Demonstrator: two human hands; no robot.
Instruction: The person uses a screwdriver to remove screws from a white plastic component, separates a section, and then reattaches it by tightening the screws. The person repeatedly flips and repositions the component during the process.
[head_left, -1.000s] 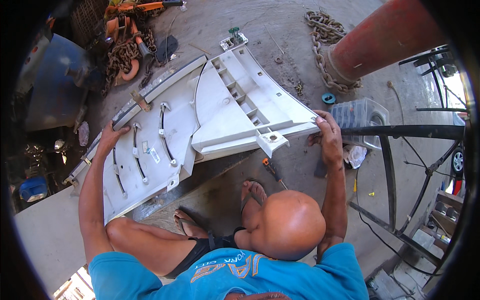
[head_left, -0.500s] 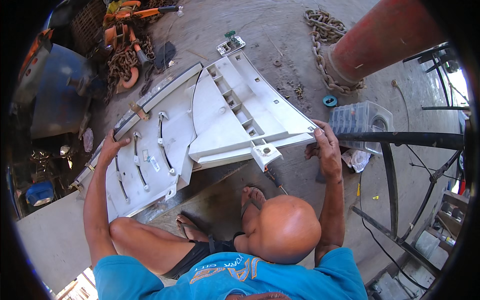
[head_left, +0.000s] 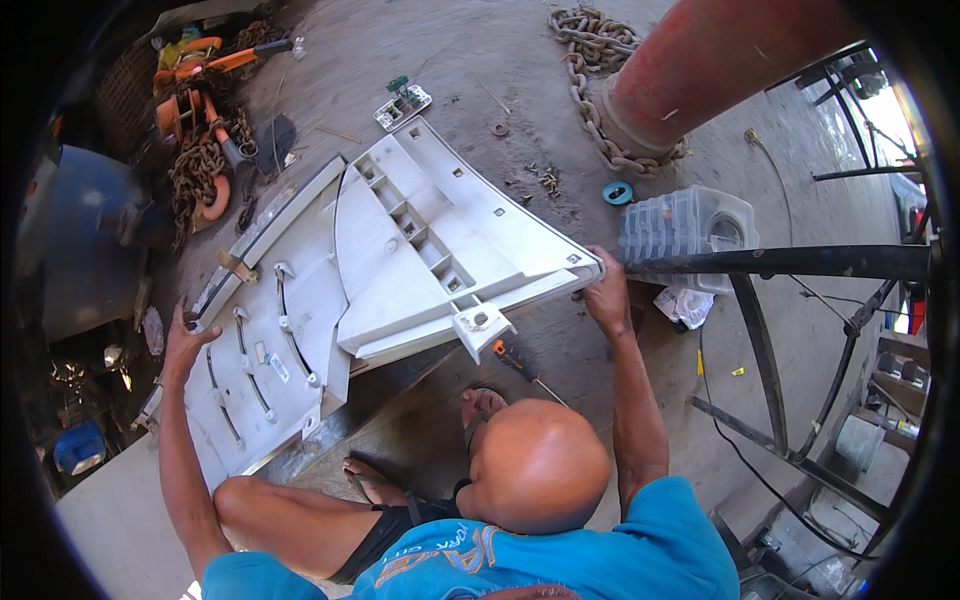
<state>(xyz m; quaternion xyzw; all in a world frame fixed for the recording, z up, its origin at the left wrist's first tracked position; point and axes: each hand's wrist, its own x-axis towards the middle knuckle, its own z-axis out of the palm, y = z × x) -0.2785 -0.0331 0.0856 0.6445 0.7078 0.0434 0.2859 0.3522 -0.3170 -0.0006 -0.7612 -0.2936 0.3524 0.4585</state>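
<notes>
A large white plastic panel (head_left: 480,215) with a row of square pockets slants across the floor before me. Its left part carries several curved dark strips and a small tan bracket (head_left: 237,265) on the edge. My left hand (head_left: 183,345) is closed around the left edge, the thumb toward its face. At the far right corner, my right hand (head_left: 607,295) grips the panel, its fingers partly hidden underneath. Below a protruding tab of the panel lies a screwdriver (head_left: 520,365) with an orange and black handle.
Rusty chain (head_left: 598,40) rings a red post (head_left: 690,85). A clear plastic organizer case (head_left: 690,235) and a black metal frame (head_left: 780,262) stand at right. A white plate with green parts (head_left: 403,107) lies beyond the panel. An orange hoist (head_left: 185,115) sits at upper left.
My view has swung, so the whole scene sits further left. The panel has turned slightly, its right corner coming nearer to me. My right thumb no longer shows on the panel's face.
</notes>
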